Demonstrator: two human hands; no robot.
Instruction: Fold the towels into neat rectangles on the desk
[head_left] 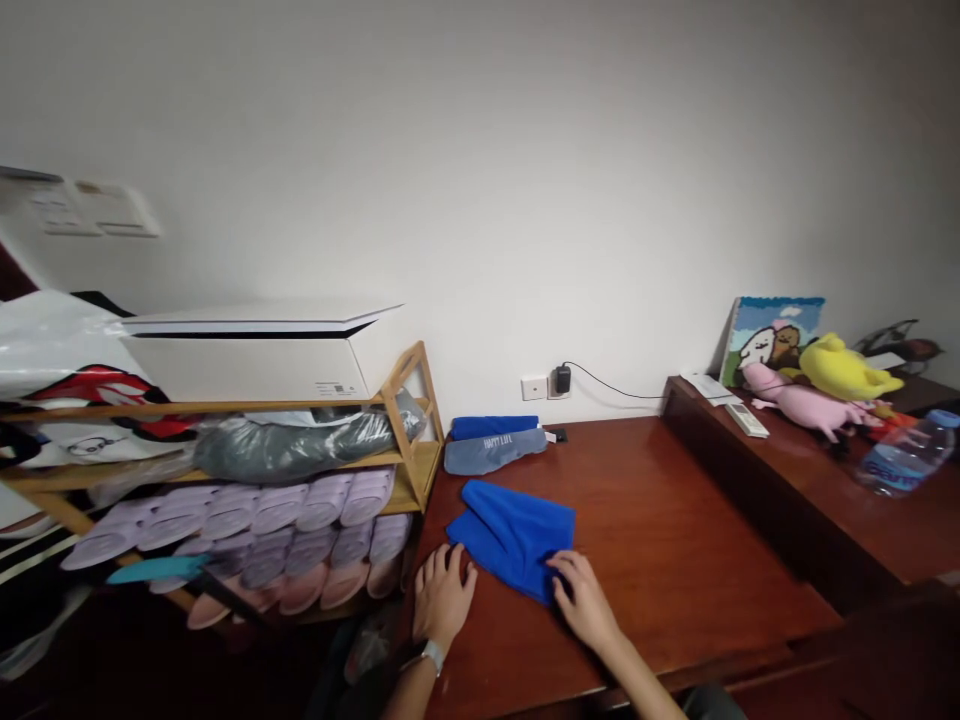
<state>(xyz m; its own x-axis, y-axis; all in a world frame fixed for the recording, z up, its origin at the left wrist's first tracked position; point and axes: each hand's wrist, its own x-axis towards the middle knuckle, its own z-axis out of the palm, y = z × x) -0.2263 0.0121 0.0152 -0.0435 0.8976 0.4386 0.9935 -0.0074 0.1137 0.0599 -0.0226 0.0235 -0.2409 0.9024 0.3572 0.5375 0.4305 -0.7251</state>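
Observation:
A bright blue cloth (517, 535) lies loosely folded and creased on the brown wooden desk (660, 540), with uneven corners. My left hand (444, 595) rests flat on the desk by the cloth's lower left edge, fingers stretched out and nothing in it; a watch is on that wrist. At the cloth's lower right edge is my right hand (586, 600), its fingertips touching the fabric. Its thumb and fingers are bent but apart. Behind the cloth, near the wall, a grey-blue folded cloth with lettering (495, 453) lies in front of another folded blue cloth (495, 426).
A wooden rack (411, 440) to the left holds a white box (255, 365) and rows of lilac and pink slippers (277, 508). A black charger (562, 378) is plugged into the wall. On the raised right surface are plush toys (802, 405), a remote (746, 420) and a bottle (907, 455).

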